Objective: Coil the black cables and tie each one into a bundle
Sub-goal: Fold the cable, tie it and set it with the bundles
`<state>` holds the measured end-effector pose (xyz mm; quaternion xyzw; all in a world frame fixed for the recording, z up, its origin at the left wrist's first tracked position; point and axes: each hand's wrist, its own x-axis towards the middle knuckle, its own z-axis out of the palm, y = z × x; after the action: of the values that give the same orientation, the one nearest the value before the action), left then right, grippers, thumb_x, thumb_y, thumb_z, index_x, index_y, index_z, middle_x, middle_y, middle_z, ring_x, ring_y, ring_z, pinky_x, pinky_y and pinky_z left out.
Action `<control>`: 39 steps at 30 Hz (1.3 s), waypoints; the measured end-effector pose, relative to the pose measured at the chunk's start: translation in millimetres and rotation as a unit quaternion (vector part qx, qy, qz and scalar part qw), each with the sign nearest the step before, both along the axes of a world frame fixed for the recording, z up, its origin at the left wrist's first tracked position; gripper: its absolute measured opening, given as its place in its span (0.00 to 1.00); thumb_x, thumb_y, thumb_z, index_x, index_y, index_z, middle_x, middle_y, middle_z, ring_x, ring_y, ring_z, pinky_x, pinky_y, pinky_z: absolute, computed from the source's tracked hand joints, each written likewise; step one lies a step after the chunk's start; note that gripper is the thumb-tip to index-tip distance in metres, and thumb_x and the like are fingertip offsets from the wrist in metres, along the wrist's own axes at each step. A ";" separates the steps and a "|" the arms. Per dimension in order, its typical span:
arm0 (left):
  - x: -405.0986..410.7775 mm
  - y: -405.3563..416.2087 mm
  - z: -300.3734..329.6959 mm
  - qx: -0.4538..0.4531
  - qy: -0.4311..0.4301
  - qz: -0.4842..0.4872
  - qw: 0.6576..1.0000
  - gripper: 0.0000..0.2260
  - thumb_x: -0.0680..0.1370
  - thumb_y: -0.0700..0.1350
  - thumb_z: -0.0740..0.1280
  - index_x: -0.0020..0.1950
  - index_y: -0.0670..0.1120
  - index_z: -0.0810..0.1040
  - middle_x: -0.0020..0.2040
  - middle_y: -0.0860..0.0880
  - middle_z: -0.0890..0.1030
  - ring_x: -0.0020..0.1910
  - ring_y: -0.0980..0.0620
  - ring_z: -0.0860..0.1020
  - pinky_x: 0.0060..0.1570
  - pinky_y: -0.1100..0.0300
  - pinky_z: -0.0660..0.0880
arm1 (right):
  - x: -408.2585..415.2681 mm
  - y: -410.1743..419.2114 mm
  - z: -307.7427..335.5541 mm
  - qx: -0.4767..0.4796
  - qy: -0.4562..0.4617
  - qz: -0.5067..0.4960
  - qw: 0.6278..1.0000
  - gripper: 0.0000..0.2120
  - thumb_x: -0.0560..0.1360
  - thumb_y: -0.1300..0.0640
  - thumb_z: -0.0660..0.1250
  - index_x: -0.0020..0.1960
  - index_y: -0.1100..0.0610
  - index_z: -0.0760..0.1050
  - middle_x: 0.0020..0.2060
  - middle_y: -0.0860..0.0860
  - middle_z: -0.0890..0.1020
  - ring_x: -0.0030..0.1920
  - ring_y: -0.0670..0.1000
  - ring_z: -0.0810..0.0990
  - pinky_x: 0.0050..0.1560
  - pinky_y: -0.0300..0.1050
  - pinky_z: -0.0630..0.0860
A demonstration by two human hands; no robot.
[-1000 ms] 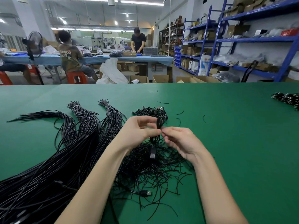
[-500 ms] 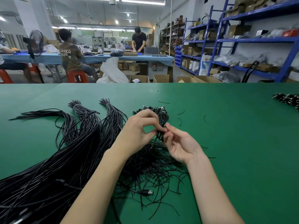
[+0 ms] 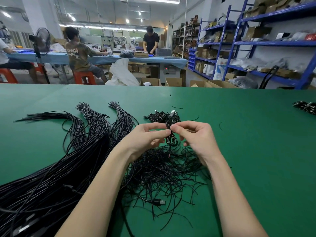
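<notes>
Pinching 1 coiled cable at its middle, the left hand and right hand were tying it — next, probably, twisting the tie tight.

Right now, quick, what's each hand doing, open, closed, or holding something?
Left hand: closed, pinching the coiled black cable at its middle.
Right hand: closed, pinching the same coil from the other side.

The bench is showing a matt green, cloth-like cover. The black cables are gleaming, smooth and plastic-sheathed; a USB plug is glinting metal.
</notes>
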<state>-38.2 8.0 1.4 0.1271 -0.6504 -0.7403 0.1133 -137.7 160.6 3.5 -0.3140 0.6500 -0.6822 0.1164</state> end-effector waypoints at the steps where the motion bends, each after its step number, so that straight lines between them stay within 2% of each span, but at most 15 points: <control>1: -1.1 -0.1 -0.7 0.013 0.010 -0.001 1.000 0.18 0.65 0.44 0.79 0.54 0.44 0.83 0.41 0.49 0.84 0.36 0.54 0.79 0.40 0.64 0.76 | -0.9 0.6 -0.8 0.005 -0.002 0.000 1.000 0.03 0.71 0.58 0.79 0.40 0.52 0.87 0.31 0.51 0.83 0.30 0.46 0.74 0.28 0.36 0.70; 4: -2.2 4.9 -1.1 -0.035 0.069 0.017 0.997 0.08 0.71 0.37 0.77 0.48 0.46 0.84 0.41 0.47 0.86 0.38 0.51 0.84 0.41 0.62 0.80 | -3.4 1.6 -3.0 0.024 -0.013 -0.011 1.000 0.01 0.71 0.54 0.79 0.41 0.49 0.88 0.30 0.51 0.81 0.31 0.49 0.70 0.29 0.37 0.67; 6: -4.2 8.0 -2.8 -0.180 0.121 0.070 0.974 0.07 0.74 0.35 0.75 0.50 0.43 0.82 0.45 0.46 0.87 0.42 0.47 0.86 0.47 0.57 0.82 | -4.4 1.2 -4.4 0.034 -0.069 -0.017 0.997 0.01 0.70 0.53 0.79 0.41 0.50 0.88 0.32 0.49 0.81 0.31 0.46 0.69 0.27 0.34 0.66; 8: -5.7 10.9 -3.9 -0.324 0.190 0.107 0.920 0.07 0.75 0.33 0.74 0.51 0.41 0.82 0.48 0.48 0.87 0.46 0.51 0.86 0.52 0.57 0.82 | -5.9 1.5 -6.4 0.028 -0.191 0.022 0.981 0.05 0.68 0.54 0.79 0.40 0.56 0.87 0.33 0.48 0.83 0.31 0.43 0.68 0.22 0.31 0.62; 13: -5.9 13.1 -6.9 -0.524 0.299 0.102 0.791 0.07 0.74 0.30 0.72 0.49 0.39 0.82 0.55 0.48 0.85 0.55 0.56 0.83 0.59 0.60 0.78 | -6.0 0.8 -26.6 -0.066 -0.503 0.189 0.841 0.06 0.67 0.59 0.77 0.38 0.60 0.82 0.35 0.50 0.73 0.31 0.44 0.71 0.21 0.27 0.54; 17: -4.5 10.9 -5.7 -0.560 0.320 0.099 0.758 0.04 0.75 0.33 0.72 0.48 0.39 0.81 0.56 0.48 0.85 0.54 0.55 0.83 0.58 0.63 0.77 | 0.5 -5.7 -32.3 -0.133 -0.580 0.280 0.754 0.21 0.54 0.70 0.85 0.40 0.62 0.78 0.35 0.52 0.77 0.28 0.50 0.78 0.18 0.30 0.57; 20: -4.7 8.1 -3.3 -0.516 0.283 0.121 0.800 0.06 0.75 0.34 0.73 0.51 0.41 0.82 0.52 0.51 0.86 0.50 0.57 0.84 0.54 0.61 0.80 | 3.4 -9.1 -24.5 -0.144 -0.567 0.262 0.768 0.17 0.59 0.69 0.83 0.42 0.62 0.79 0.34 0.52 0.79 0.28 0.47 0.75 0.18 0.31 0.58; 22: -6.0 6.9 -4.1 -0.458 0.216 0.160 0.847 0.08 0.75 0.36 0.74 0.52 0.44 0.84 0.47 0.54 0.86 0.44 0.56 0.83 0.48 0.58 0.80 | 3.7 -12.6 -19.9 -0.086 -0.444 0.148 0.880 0.08 0.70 0.61 0.78 0.45 0.59 0.81 0.35 0.50 0.81 0.29 0.44 0.73 0.19 0.32 0.60; 24: -8.0 6.2 -5.7 -0.384 0.149 0.169 0.896 0.07 0.75 0.38 0.75 0.52 0.45 0.84 0.44 0.53 0.86 0.40 0.51 0.84 0.46 0.56 0.81 | 2.7 -14.1 -17.7 0.017 -0.174 -0.028 0.984 0.03 0.75 0.53 0.76 0.45 0.52 0.85 0.36 0.45 0.85 0.31 0.41 0.74 0.26 0.32 0.66; 26: -8.7 5.7 -6.9 -0.292 0.113 0.156 0.937 0.07 0.75 0.39 0.75 0.53 0.45 0.85 0.43 0.49 0.87 0.37 0.49 0.84 0.43 0.58 0.81 | -0.5 -14.0 -20.7 0.068 0.076 -0.142 0.985 0.05 0.73 0.47 0.77 0.39 0.46 0.86 0.32 0.40 0.84 0.28 0.40 0.73 0.30 0.30 0.67; 29: -8.7 6.0 -6.3 -0.155 0.108 0.129 0.973 0.06 0.76 0.37 0.74 0.52 0.41 0.85 0.42 0.45 0.87 0.36 0.52 0.83 0.41 0.62 0.80 | -1.8 -16.0 -22.6 0.047 0.217 -0.171 0.960 0.08 0.74 0.45 0.76 0.36 0.43 0.84 0.28 0.43 0.81 0.28 0.45 0.72 0.30 0.33 0.68; 31: -8.9 6.0 -5.3 -0.092 0.108 0.118 0.983 0.06 0.75 0.36 0.75 0.51 0.40 0.84 0.40 0.45 0.87 0.35 0.53 0.82 0.40 0.64 0.80 | -0.5 -18.7 -24.2 0.003 0.161 -0.147 0.976 0.09 0.74 0.48 0.76 0.36 0.46 0.84 0.27 0.44 0.80 0.27 0.44 0.70 0.28 0.33 0.67; 33: -9.7 6.2 -5.8 -0.062 0.101 0.119 0.986 0.09 0.73 0.37 0.76 0.52 0.37 0.83 0.39 0.45 0.86 0.35 0.54 0.82 0.39 0.65 0.79 | 0.2 -17.4 -22.5 -0.028 -0.031 -0.062 0.997 0.08 0.74 0.48 0.77 0.38 0.51 0.85 0.29 0.44 0.79 0.28 0.43 0.68 0.26 0.33 0.64; 35: -12.5 8.8 -7.1 -0.047 0.093 0.120 0.987 0.12 0.72 0.36 0.77 0.53 0.36 0.82 0.37 0.47 0.86 0.34 0.54 0.82 0.38 0.65 0.79 | -0.5 -12.3 -20.8 -0.017 -0.198 0.021 0.980 0.11 0.68 0.46 0.78 0.43 0.53 0.85 0.36 0.45 0.83 0.31 0.43 0.71 0.25 0.33 0.63; 39: -18.4 14.6 -6.8 0.000 0.103 0.102 0.989 0.15 0.70 0.37 0.77 0.54 0.36 0.80 0.37 0.47 0.85 0.33 0.54 0.82 0.39 0.65 0.79 | -5.9 -8.1 -27.0 -0.036 -0.381 0.138 0.914 0.10 0.65 0.47 0.79 0.43 0.51 0.87 0.40 0.49 0.83 0.38 0.47 0.75 0.34 0.40 0.66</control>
<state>-56.6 22.6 -5.4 0.1157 -0.6189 -0.7339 0.2548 -143.5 152.5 -23.5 -0.1205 0.4820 -0.7500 0.4368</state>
